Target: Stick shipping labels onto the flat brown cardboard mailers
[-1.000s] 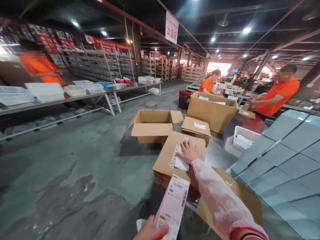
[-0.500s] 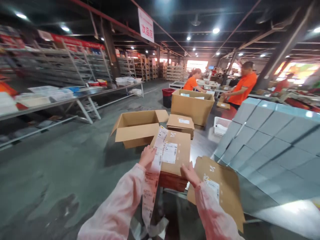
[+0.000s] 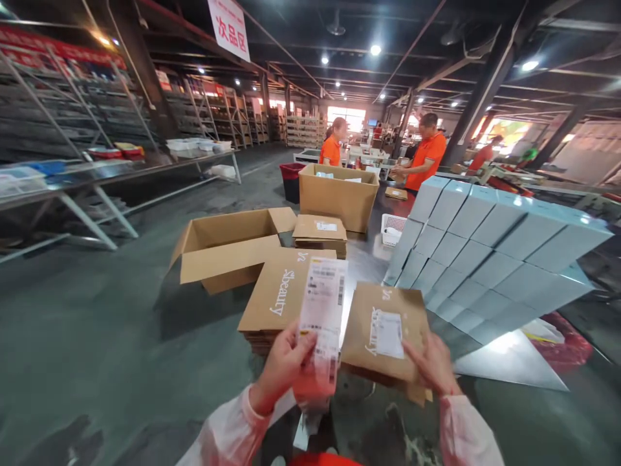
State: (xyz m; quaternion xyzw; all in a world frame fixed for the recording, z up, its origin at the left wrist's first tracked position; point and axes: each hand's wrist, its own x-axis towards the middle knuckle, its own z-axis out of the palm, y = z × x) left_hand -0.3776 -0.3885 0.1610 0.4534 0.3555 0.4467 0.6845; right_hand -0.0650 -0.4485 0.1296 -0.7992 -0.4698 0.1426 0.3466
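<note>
My left hand [image 3: 284, 364] is closed on a strip of shipping labels [image 3: 321, 309], held upright in front of me. My right hand [image 3: 431, 366] grips the near edge of a flat cardboard mailer [image 3: 383, 333] that bears a white label; the mailer lies on a small pile of the same. To its left stands a stack of flat "Beauty" mailers [image 3: 279, 291], the top one without a label. Both forearms wear thin pink plastic sleeves.
A block of pale blue boxes [image 3: 485, 252] stands at my right. Beyond the stacks are an open carton [image 3: 223, 249], another mailer stack [image 3: 320, 233], a large carton [image 3: 338, 196] and a white basket [image 3: 392, 228]. Two people in orange shirts work at the back. Metal shelving runs along the left.
The labelled mailer has gone from the left stack onto the right pile, my right hand with it. My left hand drew the label strip back toward me. My view has turned right.
</note>
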